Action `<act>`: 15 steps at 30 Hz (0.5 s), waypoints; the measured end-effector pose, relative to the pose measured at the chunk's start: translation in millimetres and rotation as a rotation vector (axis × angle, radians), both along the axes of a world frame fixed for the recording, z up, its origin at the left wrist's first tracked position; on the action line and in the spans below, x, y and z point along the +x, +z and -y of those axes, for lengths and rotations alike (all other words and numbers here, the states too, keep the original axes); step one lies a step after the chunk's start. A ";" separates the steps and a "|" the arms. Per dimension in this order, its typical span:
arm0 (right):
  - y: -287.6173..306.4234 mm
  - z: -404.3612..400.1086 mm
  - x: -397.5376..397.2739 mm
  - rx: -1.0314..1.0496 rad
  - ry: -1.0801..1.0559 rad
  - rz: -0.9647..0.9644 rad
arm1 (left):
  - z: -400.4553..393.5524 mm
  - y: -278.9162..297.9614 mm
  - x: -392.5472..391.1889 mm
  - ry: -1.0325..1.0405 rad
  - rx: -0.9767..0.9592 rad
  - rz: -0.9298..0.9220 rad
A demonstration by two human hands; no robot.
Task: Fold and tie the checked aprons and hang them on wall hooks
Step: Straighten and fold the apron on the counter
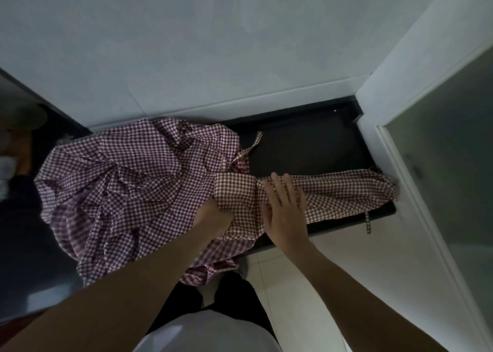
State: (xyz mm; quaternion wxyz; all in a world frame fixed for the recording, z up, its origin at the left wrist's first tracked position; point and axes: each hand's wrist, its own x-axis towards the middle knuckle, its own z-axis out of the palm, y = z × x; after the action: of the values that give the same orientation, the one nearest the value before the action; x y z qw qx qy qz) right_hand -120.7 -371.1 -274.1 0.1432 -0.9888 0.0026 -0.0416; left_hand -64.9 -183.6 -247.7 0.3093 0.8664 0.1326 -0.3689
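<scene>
Right hand (pixel 285 207) flat, fingers straight, pressing folded apron (pixel 333 191) on black tabletop (pixel 306 143); left hand (pixel 213 215) under cloth, grip can't tell.

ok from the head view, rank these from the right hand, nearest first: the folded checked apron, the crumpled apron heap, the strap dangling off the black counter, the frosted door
1. Folded red-and-white checked apron: directly under the right hand.
2. Crumpled checked apron heap: to its left.
3. Thin checked strap dangling off the black counter: right, at the front edge.
4. Frosted glass door: far right.
</scene>
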 end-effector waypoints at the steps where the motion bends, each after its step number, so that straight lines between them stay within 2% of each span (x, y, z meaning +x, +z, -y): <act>1: -10.9 1.7 -2.8 -0.007 0.038 -0.081 | -1.5 0.5 0.6 0.009 0.007 0.011; 3: -31.0 0.7 -6.7 -0.073 0.106 -0.225 | -3.0 8.5 2.3 0.020 0.033 0.046; 6: -43.6 -12.5 -0.2 -0.099 0.155 -0.319 | -5.2 22.3 7.2 0.000 0.110 0.112; 12: -27.7 -24.0 27.9 0.053 0.214 -0.419 | 3.3 37.7 16.2 -0.061 0.199 0.222; 15: -14.3 -19.8 30.9 0.262 0.185 -0.366 | 5.7 38.6 17.8 -0.124 0.254 0.255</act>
State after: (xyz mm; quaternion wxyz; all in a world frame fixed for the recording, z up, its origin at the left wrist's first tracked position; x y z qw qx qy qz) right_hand -89.8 -351.2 -288.4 0.2706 -0.9489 -0.0567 0.1520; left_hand -47.1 -189.3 -209.2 0.1884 0.9448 0.0839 -0.2546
